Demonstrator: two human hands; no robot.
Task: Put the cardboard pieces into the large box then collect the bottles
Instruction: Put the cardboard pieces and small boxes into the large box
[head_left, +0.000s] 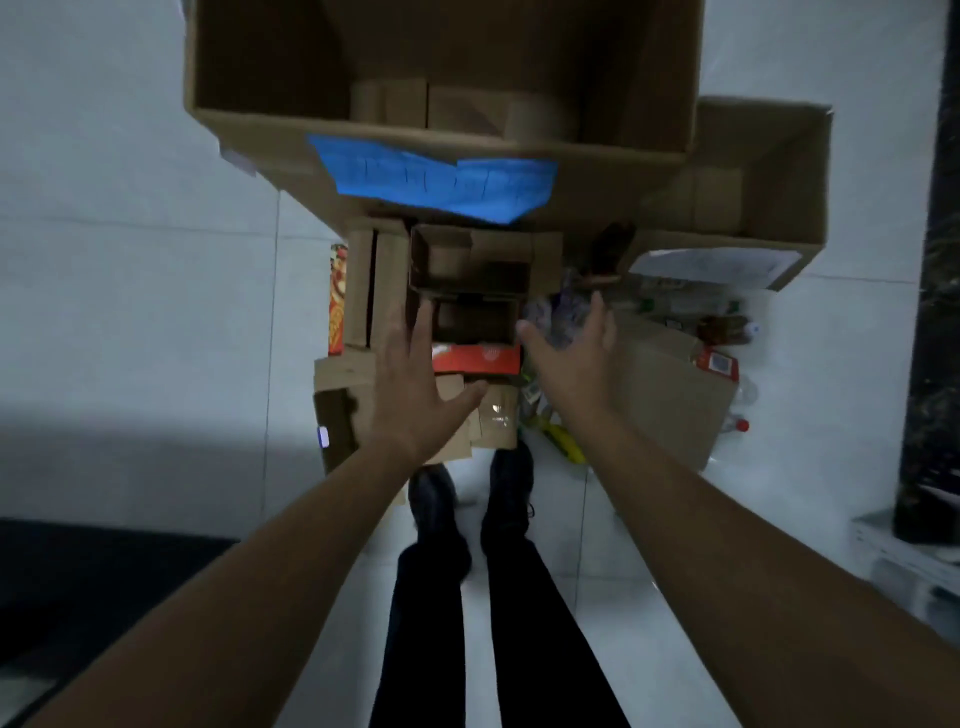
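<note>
Already the large box (270, 140) at 12 o'clock holds some cardboard. Left hand (410, 384) and right hand (576, 345), spread and empty, reach for more cardboard pieces (470, 270); bottles (724, 328) wait at 3 o'clock.

Small boxes (470, 291) sit before the large box (441, 78); a second box (753, 197) stands right, bottles (727, 322) before it.

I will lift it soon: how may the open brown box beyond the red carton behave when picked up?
The open brown box looks empty, so probably light. Its thin walls may flex if squeezed. The red carton beside it might shift.
</note>
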